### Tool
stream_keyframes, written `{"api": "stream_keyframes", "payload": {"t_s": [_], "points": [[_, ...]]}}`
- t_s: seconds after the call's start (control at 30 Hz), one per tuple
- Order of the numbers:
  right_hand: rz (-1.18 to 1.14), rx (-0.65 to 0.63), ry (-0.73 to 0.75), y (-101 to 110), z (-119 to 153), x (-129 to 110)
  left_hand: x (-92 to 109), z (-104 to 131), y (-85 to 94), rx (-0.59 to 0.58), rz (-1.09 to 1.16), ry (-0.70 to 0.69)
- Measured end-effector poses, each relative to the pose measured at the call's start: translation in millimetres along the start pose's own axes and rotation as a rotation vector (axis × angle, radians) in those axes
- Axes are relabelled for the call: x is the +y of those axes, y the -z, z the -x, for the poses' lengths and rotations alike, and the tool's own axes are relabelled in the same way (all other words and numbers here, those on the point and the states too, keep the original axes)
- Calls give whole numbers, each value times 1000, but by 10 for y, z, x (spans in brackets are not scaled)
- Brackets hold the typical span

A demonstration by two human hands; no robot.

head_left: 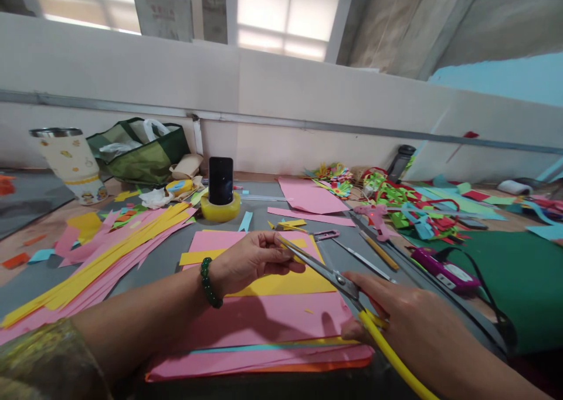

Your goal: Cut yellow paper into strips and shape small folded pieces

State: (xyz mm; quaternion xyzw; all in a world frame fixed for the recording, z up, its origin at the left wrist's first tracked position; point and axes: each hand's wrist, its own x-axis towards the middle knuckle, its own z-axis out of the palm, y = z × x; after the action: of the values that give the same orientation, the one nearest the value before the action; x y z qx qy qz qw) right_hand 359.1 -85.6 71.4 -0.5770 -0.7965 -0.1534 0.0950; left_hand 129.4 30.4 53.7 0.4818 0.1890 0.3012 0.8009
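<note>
My left hand (259, 253), with a green bead bracelet (210, 282) at the wrist, is closed in a pinch over the stacked paper. What looks like a small piece of yellow paper is between its fingertips, mostly hidden. Scissors (338, 280) with yellow handles are in my right hand (409, 324), their blades pointing up-left and their tips touching or just by the left fingertips. Underneath lie pink sheets (281, 318) and a yellow sheet (272, 285). A yellow paper strip (200, 258) passes behind my left hand. One tiny yellow scrap (309, 311) rests on the pink sheet.
Long yellow and pink strips (101, 259) lie left. A phone (220, 180) stands in a tape roll (220, 207) beyond my hands. To the right are a utility knife (328, 234), a pink glue gun (373, 218), a purple device (446, 271) and colored scraps (422, 218). A tumbler (68, 162) stands left.
</note>
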Motion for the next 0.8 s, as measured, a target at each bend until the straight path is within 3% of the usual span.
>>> {"api": "stream_keyframes", "payload": {"t_s": [0.8], "points": [[-10,-69,-32,7,47,-32,9,2,18,-2,-18,14]]}}
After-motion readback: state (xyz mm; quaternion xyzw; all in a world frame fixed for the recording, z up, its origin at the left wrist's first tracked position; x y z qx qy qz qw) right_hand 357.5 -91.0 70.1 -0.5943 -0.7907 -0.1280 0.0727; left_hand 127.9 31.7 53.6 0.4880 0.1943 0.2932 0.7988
